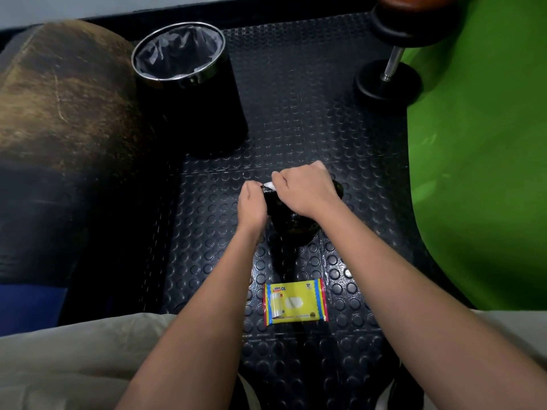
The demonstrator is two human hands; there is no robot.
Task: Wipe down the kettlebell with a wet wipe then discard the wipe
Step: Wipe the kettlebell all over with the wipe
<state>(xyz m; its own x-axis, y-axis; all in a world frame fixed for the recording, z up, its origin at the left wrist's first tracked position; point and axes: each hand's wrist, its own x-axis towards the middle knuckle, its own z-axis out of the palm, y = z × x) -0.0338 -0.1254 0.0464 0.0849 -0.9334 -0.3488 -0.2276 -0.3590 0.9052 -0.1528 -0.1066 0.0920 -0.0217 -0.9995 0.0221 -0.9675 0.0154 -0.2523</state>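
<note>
Head view: black kettlebell (293, 223) sits on the studded rubber floor mat (296, 113); left hand (251, 204) curls round its handle; right hand (305, 189) pinches a white wet wipe (270, 185) against the top; yellow wipe pack (296, 301) lies just nearer; lined black bin (189, 93) further back left.

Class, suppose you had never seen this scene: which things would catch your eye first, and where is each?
Both hands meet at centre over a black kettlebell: the right hand pinches a white wet wipe against it while the left hand grips its left side. A yellow wipes packet lies on the studded mat nearer the person. A lined black bin stands at upper left.
</note>
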